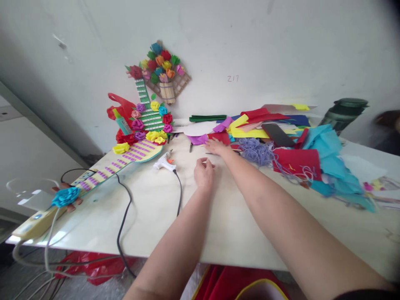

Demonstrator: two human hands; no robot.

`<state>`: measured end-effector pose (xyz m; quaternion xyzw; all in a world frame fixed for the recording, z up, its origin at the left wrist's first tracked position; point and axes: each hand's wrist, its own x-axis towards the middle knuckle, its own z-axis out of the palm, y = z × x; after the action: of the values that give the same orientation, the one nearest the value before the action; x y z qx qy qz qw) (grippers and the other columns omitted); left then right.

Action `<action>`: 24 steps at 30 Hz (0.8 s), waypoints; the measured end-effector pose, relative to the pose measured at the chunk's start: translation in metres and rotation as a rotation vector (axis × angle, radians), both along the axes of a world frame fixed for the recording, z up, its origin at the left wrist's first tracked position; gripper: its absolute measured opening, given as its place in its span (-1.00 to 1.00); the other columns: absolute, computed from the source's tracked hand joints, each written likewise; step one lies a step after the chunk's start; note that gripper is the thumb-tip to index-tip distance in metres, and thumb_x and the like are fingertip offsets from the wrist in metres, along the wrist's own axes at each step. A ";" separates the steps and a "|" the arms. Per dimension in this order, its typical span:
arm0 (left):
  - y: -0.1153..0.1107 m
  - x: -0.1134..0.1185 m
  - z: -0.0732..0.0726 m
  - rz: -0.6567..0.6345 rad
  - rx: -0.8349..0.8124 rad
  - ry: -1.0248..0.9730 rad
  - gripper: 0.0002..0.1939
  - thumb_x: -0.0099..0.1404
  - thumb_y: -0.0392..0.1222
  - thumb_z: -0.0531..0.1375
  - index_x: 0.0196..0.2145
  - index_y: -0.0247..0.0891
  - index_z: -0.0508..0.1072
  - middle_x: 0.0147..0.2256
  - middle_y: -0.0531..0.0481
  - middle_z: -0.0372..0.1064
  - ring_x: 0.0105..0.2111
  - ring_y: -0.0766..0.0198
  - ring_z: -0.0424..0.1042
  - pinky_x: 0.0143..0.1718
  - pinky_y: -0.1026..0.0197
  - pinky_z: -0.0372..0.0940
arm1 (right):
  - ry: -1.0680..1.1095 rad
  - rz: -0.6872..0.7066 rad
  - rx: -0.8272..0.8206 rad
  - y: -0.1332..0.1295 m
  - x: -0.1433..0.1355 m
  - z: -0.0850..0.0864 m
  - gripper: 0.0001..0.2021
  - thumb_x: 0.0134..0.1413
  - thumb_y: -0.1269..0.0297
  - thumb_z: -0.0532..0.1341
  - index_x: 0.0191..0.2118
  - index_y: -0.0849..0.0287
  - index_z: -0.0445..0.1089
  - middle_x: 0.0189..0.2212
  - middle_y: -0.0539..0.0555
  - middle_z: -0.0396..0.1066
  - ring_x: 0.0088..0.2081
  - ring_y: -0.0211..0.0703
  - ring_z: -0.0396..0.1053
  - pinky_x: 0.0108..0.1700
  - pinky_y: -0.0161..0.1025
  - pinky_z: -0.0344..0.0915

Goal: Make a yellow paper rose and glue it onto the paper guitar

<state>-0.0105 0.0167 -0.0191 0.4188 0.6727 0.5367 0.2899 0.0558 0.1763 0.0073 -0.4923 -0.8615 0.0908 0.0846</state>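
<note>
My left hand (204, 173) is over the middle of the table, its fingers curled together; whatever they pinch, if anything, is too small to make out. Just beyond it, my right hand (217, 146) reaches out with fingers extended at the edge of a purple paper piece (197, 140). A red paper piece (221, 137) lies behind that hand. To the left of both hands, a white hot glue gun (165, 161) with an orange trigger lies on its side, its black cord running toward me. A dark pen-like tool (191, 147) lies near the purple paper.
Paper-flower guitar shapes (131, 156) stand and lie at left, beside a glue bottle (123, 124) and a power strip (39, 223). Tangled lavender yarn (256, 151), a dark phone (278, 135), blue crepe paper (328, 162) and a dark green-lidded bottle (342, 114) are at right.
</note>
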 end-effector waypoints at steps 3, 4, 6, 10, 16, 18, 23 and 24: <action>0.003 -0.001 -0.004 0.025 0.046 -0.009 -0.79 0.28 -0.14 0.07 -0.16 -0.25 0.33 -0.34 -0.07 0.51 -0.38 0.26 0.45 -0.29 0.22 0.27 | -0.010 -0.009 -0.100 -0.016 0.005 0.004 -0.53 0.28 0.06 -0.06 0.25 -0.05 0.21 0.36 0.06 -0.07 0.37 0.20 -0.23 0.27 0.33 -0.16; 0.004 -0.001 -0.005 0.033 0.061 -0.013 -0.79 0.27 -0.14 0.07 -0.16 -0.25 0.32 -0.32 -0.08 0.50 -0.37 0.26 0.45 -0.27 0.22 0.27 | 0.003 -0.002 -0.102 -0.021 0.007 0.005 -0.54 0.27 0.06 -0.05 0.23 -0.10 0.23 0.36 0.01 -0.06 0.38 0.20 -0.24 0.27 0.35 -0.19; 0.005 -0.002 -0.006 0.048 0.081 -0.012 -0.84 0.26 -0.15 0.09 -0.22 -0.24 0.32 -0.32 -0.07 0.49 -0.35 0.26 0.45 -0.25 0.22 0.26 | 0.019 0.009 -0.081 -0.030 0.009 0.009 -0.57 0.25 0.08 -0.02 0.19 -0.15 0.28 0.35 -0.05 -0.02 0.37 0.20 -0.22 0.28 0.35 -0.21; 0.003 -0.003 -0.003 0.056 0.081 0.012 -0.83 0.22 -0.09 0.12 -0.45 -0.20 0.24 -0.42 0.00 0.42 -0.39 0.27 0.40 -0.27 0.23 0.24 | -0.007 0.021 0.002 -0.043 0.011 0.012 -0.59 0.18 0.12 0.09 0.13 -0.09 0.36 0.32 -0.02 0.06 0.36 0.14 -0.16 0.30 0.27 -0.24; -0.002 -0.004 0.003 0.073 0.074 0.113 -0.75 0.17 -0.12 0.16 -0.58 -0.19 0.20 -0.58 0.11 0.26 -0.49 0.31 0.27 -0.34 0.26 0.19 | 0.096 -0.078 0.260 -0.061 0.013 0.006 -0.65 0.17 0.27 0.04 -0.08 0.21 0.51 0.00 0.20 0.44 0.07 0.02 0.30 0.15 -0.07 0.13; -0.001 -0.004 0.002 0.074 0.115 0.116 -0.76 0.17 -0.11 0.17 -0.58 -0.20 0.23 -0.57 0.11 0.27 -0.48 0.32 0.27 -0.34 0.27 0.19 | 0.156 -0.199 0.276 -0.069 0.016 0.004 -0.66 0.17 0.27 0.02 -0.13 0.26 0.50 -0.10 0.24 0.47 -0.04 0.02 0.37 0.03 -0.12 0.22; 0.006 -0.007 -0.006 0.050 0.168 0.071 -0.79 0.16 -0.07 0.18 -0.53 -0.23 0.36 -0.56 0.09 0.27 -0.48 0.33 0.29 -0.35 0.29 0.21 | 0.312 -0.393 0.268 -0.091 0.025 0.003 -0.72 0.15 0.30 0.03 -0.18 0.22 0.47 -0.19 0.22 0.51 -0.13 0.00 0.42 -0.10 -0.18 0.26; 0.007 -0.007 -0.006 0.042 0.168 0.037 -0.80 0.18 -0.06 0.17 -0.49 -0.24 0.40 -0.55 0.07 0.28 -0.48 0.33 0.30 -0.37 0.29 0.22 | 0.349 -0.402 0.259 -0.095 0.026 0.003 -0.74 0.15 0.29 0.05 -0.22 0.20 0.47 -0.21 0.21 0.52 -0.15 -0.01 0.42 -0.12 -0.18 0.26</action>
<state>-0.0176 0.0238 -0.0252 0.4375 0.6391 0.5893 0.2300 0.0821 0.0815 0.0103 -0.6153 -0.7235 0.0449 0.3098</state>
